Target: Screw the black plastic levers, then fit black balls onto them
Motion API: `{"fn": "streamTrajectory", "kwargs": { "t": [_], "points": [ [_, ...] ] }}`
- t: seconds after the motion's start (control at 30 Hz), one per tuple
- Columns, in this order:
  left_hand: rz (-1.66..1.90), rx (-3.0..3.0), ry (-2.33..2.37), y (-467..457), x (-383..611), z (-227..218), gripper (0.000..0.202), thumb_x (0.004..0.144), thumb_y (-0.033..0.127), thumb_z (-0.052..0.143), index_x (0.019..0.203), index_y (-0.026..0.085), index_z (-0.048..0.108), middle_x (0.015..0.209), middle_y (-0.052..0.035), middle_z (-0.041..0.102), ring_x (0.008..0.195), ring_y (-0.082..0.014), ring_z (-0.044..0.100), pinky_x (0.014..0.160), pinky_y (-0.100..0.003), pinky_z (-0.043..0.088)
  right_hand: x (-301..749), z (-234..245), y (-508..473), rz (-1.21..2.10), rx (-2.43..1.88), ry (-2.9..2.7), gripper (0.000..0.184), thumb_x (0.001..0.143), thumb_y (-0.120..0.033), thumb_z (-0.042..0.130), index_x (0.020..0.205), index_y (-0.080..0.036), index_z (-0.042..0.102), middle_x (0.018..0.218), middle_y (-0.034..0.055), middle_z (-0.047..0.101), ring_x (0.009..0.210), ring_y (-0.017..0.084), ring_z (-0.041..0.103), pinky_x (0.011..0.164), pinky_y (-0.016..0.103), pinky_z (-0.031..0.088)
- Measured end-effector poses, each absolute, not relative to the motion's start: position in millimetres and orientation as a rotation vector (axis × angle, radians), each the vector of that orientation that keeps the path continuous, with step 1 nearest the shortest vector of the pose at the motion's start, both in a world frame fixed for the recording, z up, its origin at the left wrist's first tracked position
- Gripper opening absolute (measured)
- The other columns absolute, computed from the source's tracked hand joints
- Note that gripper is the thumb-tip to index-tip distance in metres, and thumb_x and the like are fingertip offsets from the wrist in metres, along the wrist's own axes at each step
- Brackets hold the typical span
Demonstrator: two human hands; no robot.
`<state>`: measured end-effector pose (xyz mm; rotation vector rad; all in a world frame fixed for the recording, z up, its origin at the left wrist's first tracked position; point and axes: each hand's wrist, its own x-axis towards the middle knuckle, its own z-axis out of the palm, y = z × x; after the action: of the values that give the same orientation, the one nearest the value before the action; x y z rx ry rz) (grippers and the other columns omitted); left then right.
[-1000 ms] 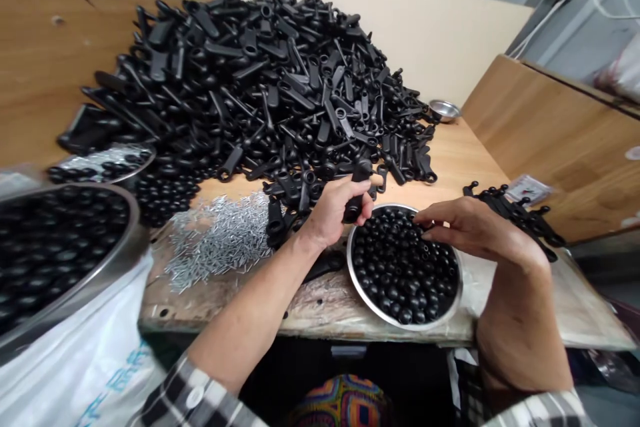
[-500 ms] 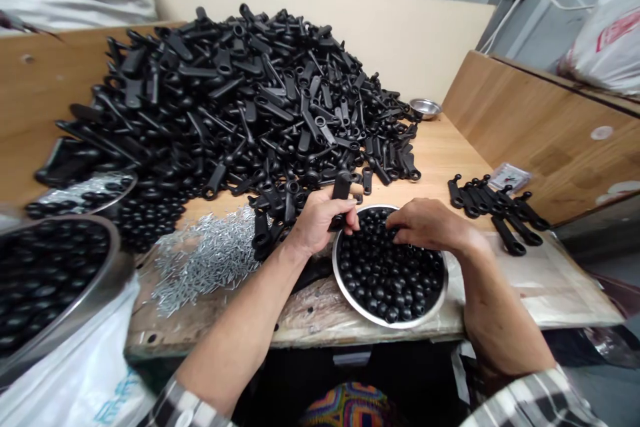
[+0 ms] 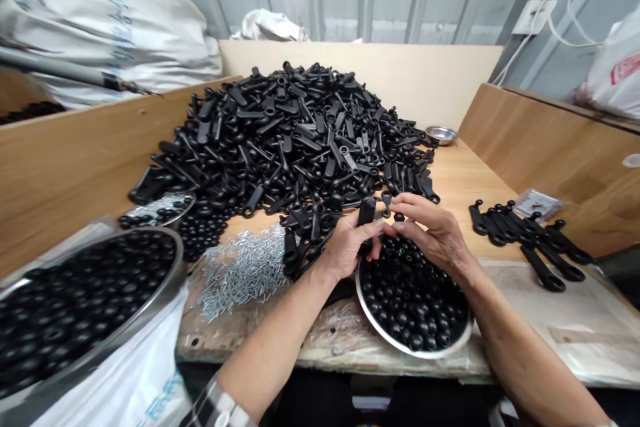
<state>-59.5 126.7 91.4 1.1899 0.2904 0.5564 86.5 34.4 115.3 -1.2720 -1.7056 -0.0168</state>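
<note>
My left hand (image 3: 345, 243) is closed around a black crank handle (image 3: 367, 211), its flat arm pointing up and its lower part hidden by my fingers. Just to the right, my right hand (image 3: 435, 230) has its thumb and fingers around a small black ball knob (image 3: 399, 217), close to my left fingertips. Whether the knob touches the crank handle cannot be made out. Below both hands stands a round metal bowl (image 3: 367, 312) full of loose black ball knobs (image 3: 415, 300). A heap of silvery pins (image 3: 245, 270) lies to the left of my left forearm.
A large pile of black crank handles (image 3: 290, 127) rises at the back. Several handles with knobs (image 3: 525, 230) lie at right beside a clear plastic box (image 3: 537, 203). At left stands a big metal basin (image 3: 175, 260) of knobs. A small metal bowl (image 3: 441, 135) sits behind.
My right hand has come up out of the bowl of knobs to beside my left hand, now with a knob at its fingers. My left hand keeps the crank handle. The camera view has shifted.
</note>
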Motion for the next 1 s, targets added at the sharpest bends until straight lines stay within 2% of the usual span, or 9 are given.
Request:
{"fn": "streamTrajectory", "kwargs": {
  "t": [0.07, 0.13, 0.33, 0.43, 0.57, 0.73, 0.9, 1.0],
  "points": [
    [0.546, 1.162, 0.263, 126.8, -59.9, 91.1, 0.045, 0.076, 0.038, 0.061, 0.113, 0.013, 0.057, 0.053, 0.0017, 0.054, 0.038, -0.0089, 0.046, 0.036, -0.019, 0.031, 81.8, 111.2, 37.9, -0.047, -1.225, -1.716, 0.026, 0.084, -0.026, 0.059, 0.11, -0.025, 0.064, 0.109, 0.005, 0.061, 0.103, 0.019, 0.057, 0.089, 0.031, 0.045],
    [0.547, 1.121, 0.234, 126.9, -59.8, 90.1, 0.048, 0.076, 0.037, 0.062, 0.117, 0.013, 0.056, 0.051, 0.003, 0.051, 0.037, -0.0083, 0.045, 0.036, -0.019, 0.032, 78.6, 109.7, 39.6, -0.021, -1.202, -1.782, 0.027, 0.085, -0.025, 0.058, 0.111, -0.024, 0.064, 0.111, 0.0058, 0.06, 0.102, 0.019, 0.058, 0.087, 0.031, 0.046],
    [0.633, 1.021, 0.265, 125.3, -59.6, 92.1, 0.045, 0.064, 0.025, 0.073, 0.107, 0.016, 0.062, 0.072, 0.0008, 0.059, 0.041, -0.0048, 0.047, 0.037, -0.018, 0.032, 75.1, 107.1, 38.5, -0.081, -1.233, -1.803, 0.031, 0.085, -0.021, 0.058, 0.115, -0.024, 0.06, 0.116, 0.0078, 0.059, 0.104, 0.019, 0.058, 0.084, 0.032, 0.049],
    [0.718, 1.003, 0.331, 122.9, -59.5, 93.3, 0.05, 0.059, 0.022, 0.077, 0.106, 0.017, 0.062, 0.082, -0.0012, 0.063, 0.044, -0.0057, 0.05, 0.038, -0.018, 0.034, 73.1, 105.2, 37.2, -0.14, -1.221, -1.696, 0.033, 0.081, -0.02, 0.062, 0.113, -0.023, 0.059, 0.104, 0.0068, 0.065, 0.089, 0.018, 0.062, 0.071, 0.028, 0.052],
    [0.756, 1.021, 0.34, 120.3, -59.0, 92.6, 0.051, 0.058, 0.021, 0.078, 0.106, 0.017, 0.061, 0.082, -0.0007, 0.064, 0.045, -0.0059, 0.05, 0.039, -0.019, 0.034, 68.4, 107.4, 35.1, -0.123, -1.235, -1.664, 0.025, 0.079, -0.017, 0.063, 0.104, -0.023, 0.062, 0.087, 0.0018, 0.067, 0.072, 0.014, 0.061, 0.061, 0.024, 0.05],
    [0.643, 0.918, 0.288, 120.5, -58.8, 91.7, 0.055, 0.059, 0.019, 0.075, 0.111, 0.018, 0.058, 0.084, -0.0013, 0.066, 0.04, -0.0057, 0.049, 0.038, -0.019, 0.033, 65.8, 110.1, 34.3, -0.158, -1.198, -1.665, 0.022, 0.079, -0.017, 0.062, 0.1, -0.021, 0.064, 0.085, 0.0033, 0.067, 0.074, 0.015, 0.062, 0.065, 0.027, 0.051],
    [0.555, 0.818, 0.194, 120.3, -58.5, 90.9, 0.057, 0.061, 0.019, 0.072, 0.115, 0.019, 0.055, 0.081, -0.0001, 0.065, 0.039, -0.0052, 0.048, 0.037, -0.019, 0.032, 63.0, 108.1, 33.0, -0.329, -1.17, -1.663, 0.022, 0.08, -0.014, 0.061, 0.1, -0.021, 0.065, 0.092, 0.0064, 0.067, 0.082, 0.017, 0.064, 0.071, 0.027, 0.054],
    [0.533, 0.793, 0.154, 118.6, -57.6, 90.1, 0.054, 0.063, 0.022, 0.07, 0.114, 0.018, 0.056, 0.068, 0.003, 0.06, 0.037, -0.0052, 0.046, 0.036, -0.018, 0.033, 61.4, 105.0, 30.8, -0.512, -1.223, -1.693, 0.022, 0.081, -0.013, 0.059, 0.1, -0.021, 0.065, 0.092, 0.008, 0.066, 0.08, 0.016, 0.065, 0.068, 0.026, 0.055]
  ]
}}
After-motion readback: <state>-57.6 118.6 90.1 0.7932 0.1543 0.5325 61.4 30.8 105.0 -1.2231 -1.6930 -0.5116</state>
